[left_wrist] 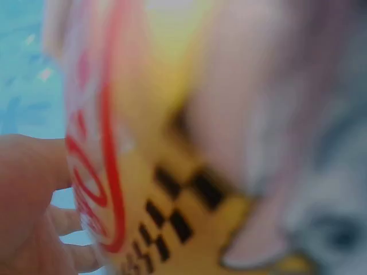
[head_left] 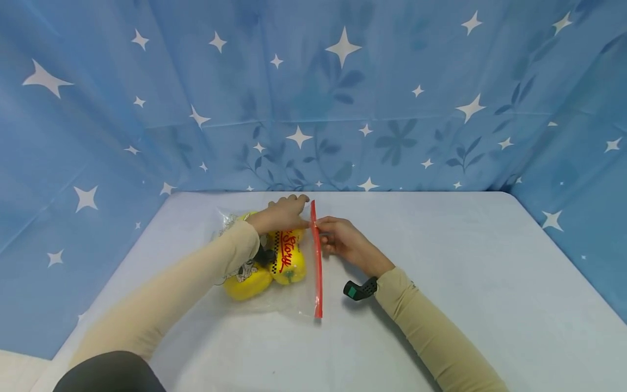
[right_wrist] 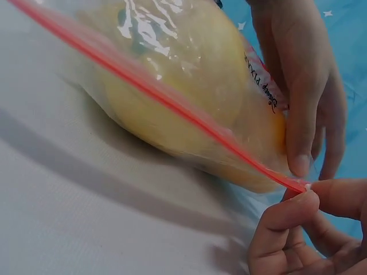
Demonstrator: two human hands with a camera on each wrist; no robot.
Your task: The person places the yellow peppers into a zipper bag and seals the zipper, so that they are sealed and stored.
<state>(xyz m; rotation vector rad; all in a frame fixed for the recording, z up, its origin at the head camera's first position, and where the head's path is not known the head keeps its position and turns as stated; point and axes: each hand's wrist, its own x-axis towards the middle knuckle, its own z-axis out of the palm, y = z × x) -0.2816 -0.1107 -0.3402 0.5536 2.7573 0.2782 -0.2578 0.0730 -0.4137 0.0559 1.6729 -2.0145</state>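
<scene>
A clear zip-top bag [head_left: 276,302] with cartoon print and red lettering lies on the table, holding yellow bell peppers [head_left: 291,269]. Its red zip strip [head_left: 318,277] runs along the right side. My right hand [head_left: 345,242] pinches the strip near its far end; in the right wrist view a tiny white bit shows at the fingertips [right_wrist: 309,200]. From the left, my left hand [head_left: 281,212] reaches over the bag, thumb against the plastic beside the strip and fingers loosely extended. Blurred print and yellow fill most of the left wrist view.
A white table [head_left: 441,245] lies under the bag. Blue curtains [head_left: 313,98] with white stars and leaves stand behind and at both sides. A black device [head_left: 360,289] sits at my right wrist, just above the table.
</scene>
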